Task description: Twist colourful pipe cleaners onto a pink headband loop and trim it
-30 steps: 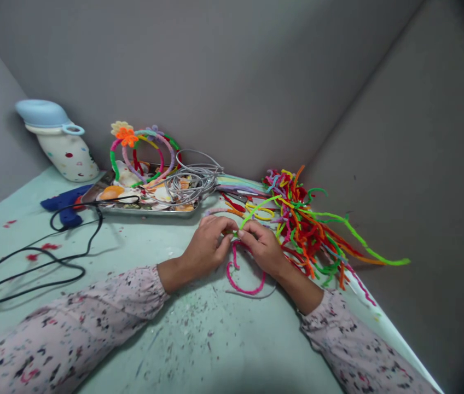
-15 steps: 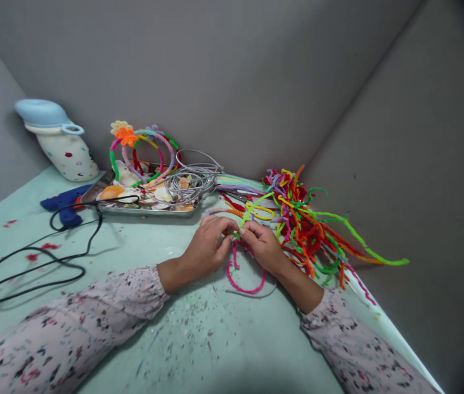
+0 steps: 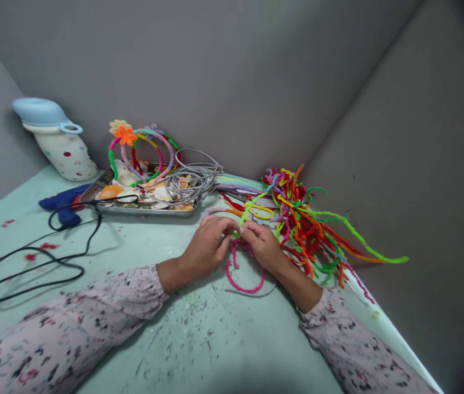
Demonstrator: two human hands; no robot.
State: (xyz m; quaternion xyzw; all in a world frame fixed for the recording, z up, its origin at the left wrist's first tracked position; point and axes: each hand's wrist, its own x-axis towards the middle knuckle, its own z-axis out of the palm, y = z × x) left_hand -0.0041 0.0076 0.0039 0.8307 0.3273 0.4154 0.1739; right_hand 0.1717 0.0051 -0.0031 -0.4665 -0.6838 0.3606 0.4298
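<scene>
Fingertips meeting, my left hand [image 3: 211, 243] and my right hand [image 3: 265, 245] both pinch a bright green pipe cleaner [image 3: 248, 208] over the middle of the table. Its free end points up and away to the right. Just below the fingers hangs or lies a curved pink pipe cleaner [image 3: 245, 290], bent into an open loop; my hands hide where it meets the green one. A thin grey wire [image 3: 252, 295] curves beside the pink loop. Behind my fingers an orange and pale purple pipe-cleaner strip [image 3: 234, 212] arches.
A tangled heap of coloured pipe cleaners [image 3: 303, 230] lies at the right. Farther back, a metal tray [image 3: 154, 212] carries shells, coiled grey wire [image 3: 193, 183] and pipe-cleaner rings with flowers [image 3: 125, 134]. At the left are a blue glue gun [image 3: 68, 203], its black cord [image 3: 86, 251] and a bottle [image 3: 65, 150].
Both hands stay in nearly the same place, pinching the green pipe cleaner. The view has shifted very slightly; the objects on the table have not visibly moved.
</scene>
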